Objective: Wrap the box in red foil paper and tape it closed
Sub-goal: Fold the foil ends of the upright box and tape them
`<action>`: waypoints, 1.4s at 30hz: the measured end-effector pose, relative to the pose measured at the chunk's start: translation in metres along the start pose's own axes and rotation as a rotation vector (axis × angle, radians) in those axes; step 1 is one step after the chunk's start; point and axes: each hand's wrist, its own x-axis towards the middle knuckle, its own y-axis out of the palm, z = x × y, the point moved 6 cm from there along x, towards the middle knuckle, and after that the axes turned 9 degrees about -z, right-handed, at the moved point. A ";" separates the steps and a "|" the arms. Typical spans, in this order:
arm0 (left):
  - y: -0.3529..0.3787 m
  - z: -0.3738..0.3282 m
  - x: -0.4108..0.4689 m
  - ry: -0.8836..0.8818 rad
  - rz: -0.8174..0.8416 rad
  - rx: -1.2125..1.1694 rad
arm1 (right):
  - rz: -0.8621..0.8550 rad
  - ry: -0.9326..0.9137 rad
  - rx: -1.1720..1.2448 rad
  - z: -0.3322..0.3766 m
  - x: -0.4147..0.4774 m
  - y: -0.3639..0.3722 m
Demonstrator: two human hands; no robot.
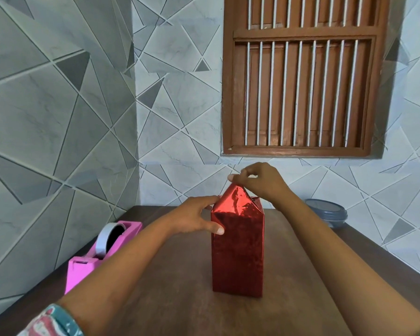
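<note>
Far left on the bench (180,306): pink tape dispenser (83,270) carrying a roll of tape (104,238), beside the left wall.

Left hand (194,218) – thumb laid on the front face, fingers round the upper left edge of the box (237,238), grasping it.

Box stands upright at mid-bench with its long axis vertical and its base flat on the wood. Its sides are covered in red foil paper (238,267). The top end points straight up, and there the foil flap (235,200) rises to a triangular peak.

Right hand (261,184) – thumb and fingers pinch the tip of that peak from above.

Farther right, by the back wall: blue lidded container (325,212), well apart from the box.
</note>
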 end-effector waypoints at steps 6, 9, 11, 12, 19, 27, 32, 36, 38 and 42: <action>-0.002 0.001 0.000 0.006 -0.008 0.008 | 0.062 0.035 0.335 0.000 -0.002 0.008; -0.002 0.001 0.000 0.015 -0.015 0.005 | 0.011 -0.103 0.346 0.000 -0.009 0.009; -0.002 0.001 -0.001 0.019 -0.015 0.010 | -0.044 -0.162 0.349 0.002 -0.010 0.006; -0.001 0.001 -0.001 0.023 -0.015 0.014 | -0.086 -0.173 0.371 0.003 -0.008 0.002; -0.003 0.005 -0.001 0.006 -0.017 -0.016 | -0.151 -0.032 0.549 0.003 -0.003 -0.021; -0.009 -0.004 0.005 -0.016 0.021 -0.063 | 0.361 -0.016 0.280 -0.034 -0.030 0.010; -0.007 -0.007 0.007 -0.021 -0.029 -0.293 | 0.318 -0.037 0.298 -0.042 -0.032 0.002; -0.002 -0.003 0.010 -0.055 -0.103 -0.420 | 0.265 -0.017 0.298 -0.054 -0.034 0.001; -0.002 -0.001 0.014 -0.090 -0.136 -0.445 | 0.230 0.037 0.342 -0.061 -0.033 0.001; -0.002 0.000 0.023 -0.153 -0.161 -0.477 | 0.155 0.161 0.432 -0.071 -0.030 0.006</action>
